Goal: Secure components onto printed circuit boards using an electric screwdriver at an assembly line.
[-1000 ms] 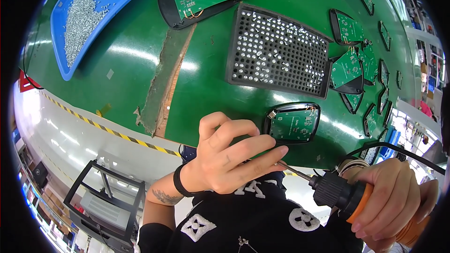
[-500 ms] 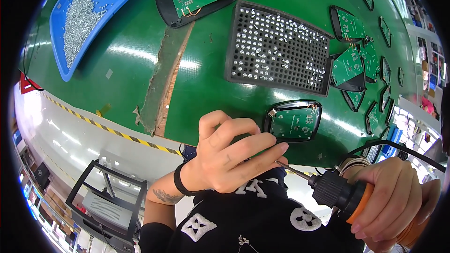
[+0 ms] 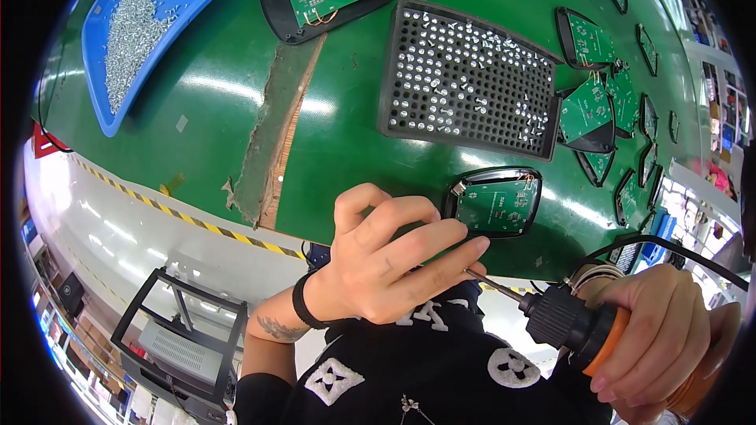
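My right hand (image 3: 657,338) is wrapped round an electric screwdriver (image 3: 571,321) with a black nose and an orange body. Its thin metal bit (image 3: 498,286) points left and up. At the bit's tip, the fingers of my left hand (image 3: 398,256) are pinched together; what lies between them is hidden. Just beyond those fingers, a black housing (image 3: 539,203) with a green circuit board (image 3: 492,206) in it lies at the table's near edge. Behind it is a black perforated tray (image 3: 457,143) holding several silver screws (image 3: 425,71), some upright in holes, others lying loose.
A blue tray (image 3: 96,71) with a heap of small screws stands at the far left of the green table (image 3: 205,149). A larger board in a housing (image 3: 276,12) lies at the back. More housings with boards (image 3: 587,106) crowd the right. A black cable (image 3: 669,245) runs past my right hand.
My left fingertips have shifted very slightly to the right at the bit's tip. The screwdriver and my right hand stay almost where they were.
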